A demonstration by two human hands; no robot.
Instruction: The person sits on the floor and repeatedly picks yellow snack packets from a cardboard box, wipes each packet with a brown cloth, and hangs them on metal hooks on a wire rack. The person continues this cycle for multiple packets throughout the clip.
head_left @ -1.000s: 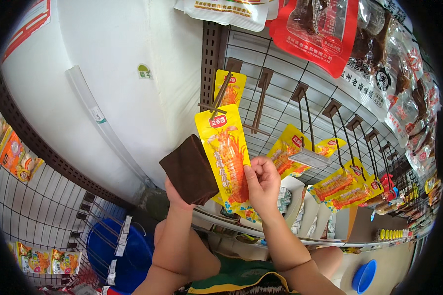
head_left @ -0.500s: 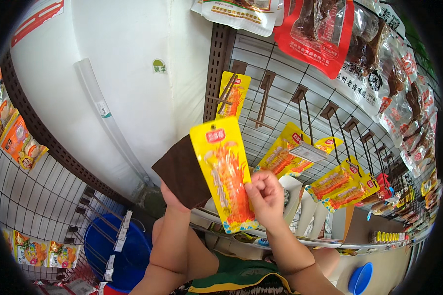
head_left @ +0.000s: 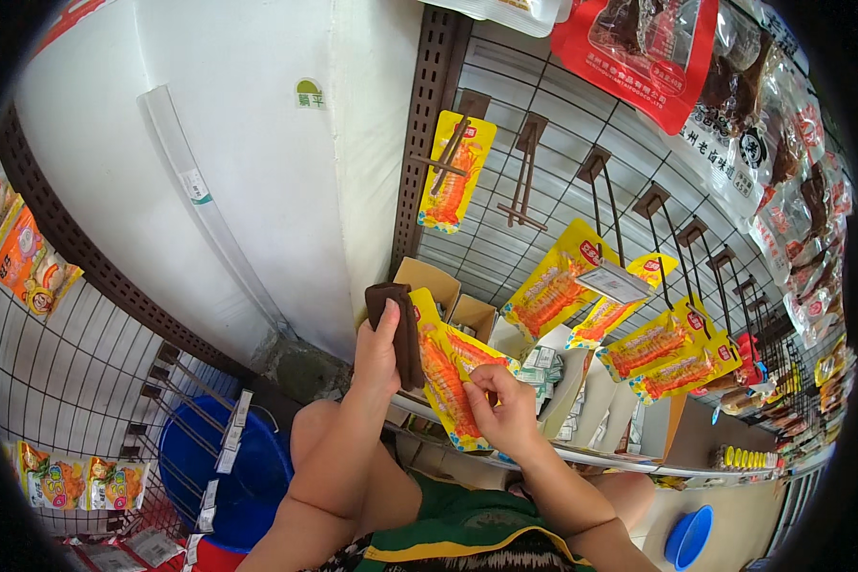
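My left hand (head_left: 377, 360) is closed round a folded dark brown cloth (head_left: 406, 334), thumb on its near face. The cloth lies against the left edge of a yellow snack packet (head_left: 439, 379) with a picture of an orange crustacean. Thumb and bent fingers of my right hand (head_left: 503, 405) pinch this packet's right side. A second yellow face shows at its upper right; whether that is another packet or a bent part, I cannot tell. A similar yellow packet (head_left: 456, 176) hangs on a rack hook above my hands.
More yellow packets (head_left: 558, 286) hang to the right on a wire rack, behind a price tag holder (head_left: 615, 283). Open cartons (head_left: 429, 281) stand on the shelf below. Bagged meats (head_left: 639, 57) hang upper right. A blue bucket (head_left: 210, 458) is lower left, a blue basin (head_left: 689, 536) lower right.
The packet has come down and tilted. My left hand has brought the cloth, spread out before and folded now, against the packet's left edge. The view has shifted slightly.
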